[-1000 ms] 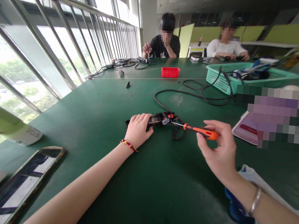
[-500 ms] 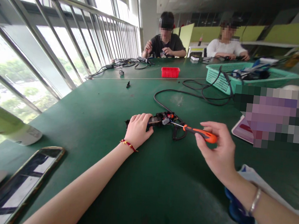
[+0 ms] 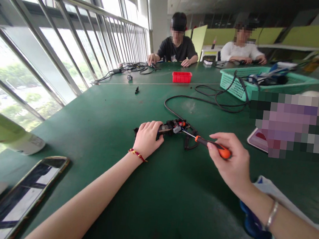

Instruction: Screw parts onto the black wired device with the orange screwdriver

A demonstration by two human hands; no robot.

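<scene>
On the green table [image 3: 152,187] lies a dark, opened device [image 3: 173,126] with a grey block, small orange parts and wires showing inside. My left hand [image 3: 148,136] is closed over its left end and presses it against the table. A screwdriver [image 3: 216,146] with an orange and black handle is held between the thumb and fingers of my right hand [image 3: 231,159]. Its thin shaft points left, and the tip meets the right part of the device; what exactly it touches is too small to tell. A black cable [image 3: 176,96] runs away from the device.
A green basket [image 3: 234,85] of cables stands at the back right, with a red tray [image 3: 181,77] left of it. Phones [image 3: 30,197] [image 3: 257,139] lie on both sides, and a green bottle [image 3: 7,132] is at left. Two people [image 3: 180,47] [image 3: 242,48] sit opposite.
The screwdriver handle has turned slightly, and my right fingers have shifted a little around it. My left hand stays in place. The dark-shirted person opposite has lowered both hands to the table.
</scene>
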